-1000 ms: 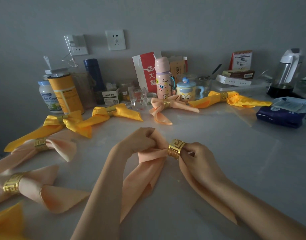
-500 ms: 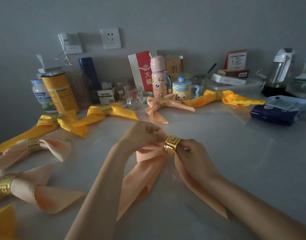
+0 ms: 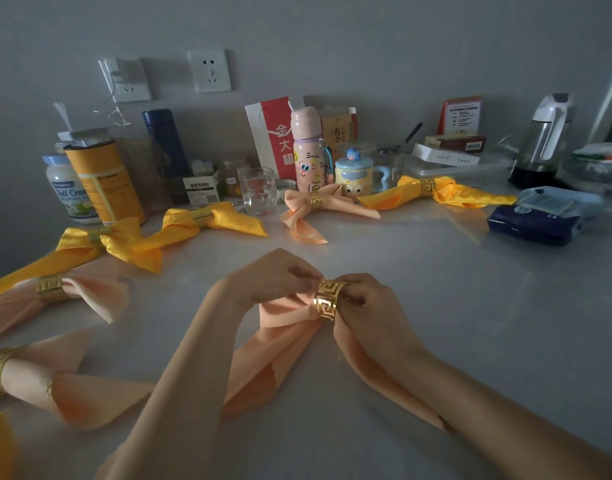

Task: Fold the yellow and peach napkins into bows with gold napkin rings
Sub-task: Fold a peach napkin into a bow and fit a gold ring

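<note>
A peach napkin lies in the middle of the pale table, threaded through a gold napkin ring. My left hand pinches the napkin's loop just left of the ring. On the ring's right side my right hand grips the gathered cloth and the ring's edge. Two peach tails trail toward me under my forearms. Finished bows lie around: peach ones at the left and back middle, yellow ones at the back left and back right.
Along the wall stand tins, a blue flask, a glass, a pink bottle, a mug, boxes and a kettle. A dark blue tissue pack lies at the right.
The ring has slid slightly left toward the loop, and my left fingers have shifted closer to the ring. The view has tilted a little.
</note>
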A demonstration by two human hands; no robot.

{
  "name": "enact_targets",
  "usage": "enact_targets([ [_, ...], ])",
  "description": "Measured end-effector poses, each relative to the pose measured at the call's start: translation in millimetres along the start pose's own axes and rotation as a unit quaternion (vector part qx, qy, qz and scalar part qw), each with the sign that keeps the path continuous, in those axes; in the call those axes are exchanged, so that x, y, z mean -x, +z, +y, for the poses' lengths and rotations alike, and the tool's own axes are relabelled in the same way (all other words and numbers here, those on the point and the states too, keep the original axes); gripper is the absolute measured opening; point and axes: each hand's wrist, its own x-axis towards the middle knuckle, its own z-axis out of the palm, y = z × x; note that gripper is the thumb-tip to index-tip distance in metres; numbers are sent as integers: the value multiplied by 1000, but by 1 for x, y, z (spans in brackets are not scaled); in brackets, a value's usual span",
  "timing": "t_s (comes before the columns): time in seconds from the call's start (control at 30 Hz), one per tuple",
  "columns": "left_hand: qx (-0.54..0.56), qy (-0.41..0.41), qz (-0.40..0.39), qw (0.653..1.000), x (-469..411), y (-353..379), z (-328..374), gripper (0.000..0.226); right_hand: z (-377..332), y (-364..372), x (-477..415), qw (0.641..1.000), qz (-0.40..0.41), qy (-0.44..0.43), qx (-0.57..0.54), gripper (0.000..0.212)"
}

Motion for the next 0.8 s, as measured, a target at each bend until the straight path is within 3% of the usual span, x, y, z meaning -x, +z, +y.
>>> enact_targets([
  [0.13,19,0,-15,1000,2,-2,-5,7,-2,-2,-2,996,-44,-6,81,17],
  [0.27,7,-1,-40,999,5,-3,-4,14,-4,-8,-6,986,-85,42,136,32],
  [0.4,-22,-2,-37,999,5,-1,-2,21,-2,-6,5,979,-49,-6,198,18],
  [0.53,-94,-15,-46,994,8,2,14,26,0,-8,-4,988,-29,-7,149,18],
  [0.67,-125,23,-48,991,7,7,21,80,-4,-9,-7,995,-28,9,92,17],
  [0.73,-158,69,-61,983,6,16,24,75,-10,-12,-3,998,-40,24,31,21],
  [0.8,-187,94,-44,977,2,23,23,65,-9,-19,-1,998,-42,45,22,40],
])
